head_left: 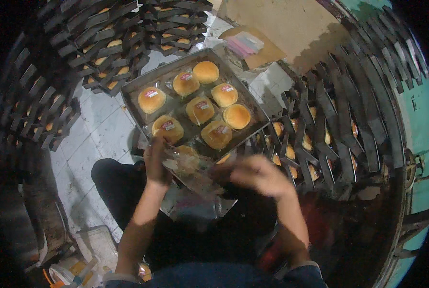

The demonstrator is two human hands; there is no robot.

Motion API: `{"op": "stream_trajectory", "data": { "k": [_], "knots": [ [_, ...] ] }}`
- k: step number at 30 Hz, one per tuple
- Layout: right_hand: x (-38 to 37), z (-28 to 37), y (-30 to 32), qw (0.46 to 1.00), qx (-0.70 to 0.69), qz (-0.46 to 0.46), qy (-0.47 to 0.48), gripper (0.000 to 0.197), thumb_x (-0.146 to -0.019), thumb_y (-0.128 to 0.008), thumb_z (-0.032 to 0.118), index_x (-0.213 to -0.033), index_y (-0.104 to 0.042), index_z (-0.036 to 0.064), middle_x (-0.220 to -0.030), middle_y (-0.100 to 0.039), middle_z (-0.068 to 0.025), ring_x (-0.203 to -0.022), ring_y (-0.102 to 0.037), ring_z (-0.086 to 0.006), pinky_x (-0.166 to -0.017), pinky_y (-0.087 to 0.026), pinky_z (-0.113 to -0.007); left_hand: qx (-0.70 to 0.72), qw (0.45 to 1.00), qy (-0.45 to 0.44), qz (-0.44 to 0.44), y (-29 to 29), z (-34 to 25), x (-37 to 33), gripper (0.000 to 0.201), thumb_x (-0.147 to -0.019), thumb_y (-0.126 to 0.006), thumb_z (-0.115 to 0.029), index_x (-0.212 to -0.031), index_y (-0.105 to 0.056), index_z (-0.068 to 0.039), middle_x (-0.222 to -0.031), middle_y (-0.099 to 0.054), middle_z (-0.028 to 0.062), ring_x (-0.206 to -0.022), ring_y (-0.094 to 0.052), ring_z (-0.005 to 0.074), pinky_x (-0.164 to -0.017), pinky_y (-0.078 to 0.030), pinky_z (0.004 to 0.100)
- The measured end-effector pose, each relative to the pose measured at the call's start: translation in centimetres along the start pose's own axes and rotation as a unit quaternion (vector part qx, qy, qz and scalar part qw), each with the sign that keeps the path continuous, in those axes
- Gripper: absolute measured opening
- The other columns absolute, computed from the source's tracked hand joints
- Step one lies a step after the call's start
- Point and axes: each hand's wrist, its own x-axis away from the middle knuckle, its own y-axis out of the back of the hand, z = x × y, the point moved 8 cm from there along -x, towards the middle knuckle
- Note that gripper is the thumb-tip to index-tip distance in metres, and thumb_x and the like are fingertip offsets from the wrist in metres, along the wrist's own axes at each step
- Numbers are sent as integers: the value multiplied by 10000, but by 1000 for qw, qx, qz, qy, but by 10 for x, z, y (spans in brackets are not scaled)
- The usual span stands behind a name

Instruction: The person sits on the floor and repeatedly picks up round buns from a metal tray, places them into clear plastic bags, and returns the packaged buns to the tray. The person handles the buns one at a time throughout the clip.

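In front of me a dark metal baking tray (130, 108) holds several round golden buns. Most sit in clear plastic bags with red and white labels, such as the bagged bun (151, 100) at the left. Two buns, the far bun (206, 72) and the right-hand bun (236, 116), show no label and look bare. At the tray's near edge my left hand (158, 162) is closed on a clear plastic bag (195, 175); a bun seems to show through it. My right hand (258, 175) is beside the bag's right end, its fingers smeared by motion.
Dark stacked trays of buns (99, 53) rise at the far left, with more stacked trays (330, 129) at the right. Pink and white plastic sheets (245, 44) lie on cardboard beyond the tray. A white tub (63, 272) stands at the lower left on the tiled floor (87, 158).
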Motion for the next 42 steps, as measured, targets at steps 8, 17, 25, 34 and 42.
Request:
{"op": "stream_trajectory", "data": {
  "k": [8,17,25,34,42],
  "knots": [
    [-91,-167,166,791,463,-343,-208,658,-957,-521,461,-1330,-506,-81,-1197,-622,-314,-1152,-587,-462,-1014,-466,-472,176,971,162,-2,20,31,-47,253,-945,-622,-426,-1033,-667,-193,-922,-648,33,-739,-663,233,-638,-562,391],
    [-130,-171,198,849,385,-124,-340,853,-801,-614,714,-1179,-652,-50,-1154,-655,-291,-1091,-640,-402,-945,-504,-441,318,927,174,99,12,36,-62,243,-928,-643,-359,-978,-653,-122,-903,-661,28,-774,-621,210,-662,-528,375],
    [-95,-107,142,917,357,-26,-175,748,-799,-806,268,-1404,-436,30,-1258,-634,-158,-1140,-620,-262,-967,-481,-396,160,969,176,63,18,36,-46,326,-924,-622,-452,-1047,-620,-150,-868,-641,66,-789,-674,260,-642,-574,440],
    [3,27,34,958,-128,-256,-29,500,-898,-688,83,-1337,-450,70,-1092,-631,-36,-993,-603,-125,-859,-498,-300,106,983,55,139,-12,29,-15,329,-940,-630,-429,-1136,-598,-167,-1018,-642,32,-927,-641,224,-811,-550,408],
    [66,76,-21,970,78,-229,-14,593,-843,-717,32,-1394,-499,65,-1129,-690,-86,-1045,-613,-107,-881,-481,-277,-20,987,160,25,-11,43,26,356,-940,-637,-413,-1165,-597,-141,-1049,-618,29,-984,-620,207,-871,-507,372]
  ]
}}
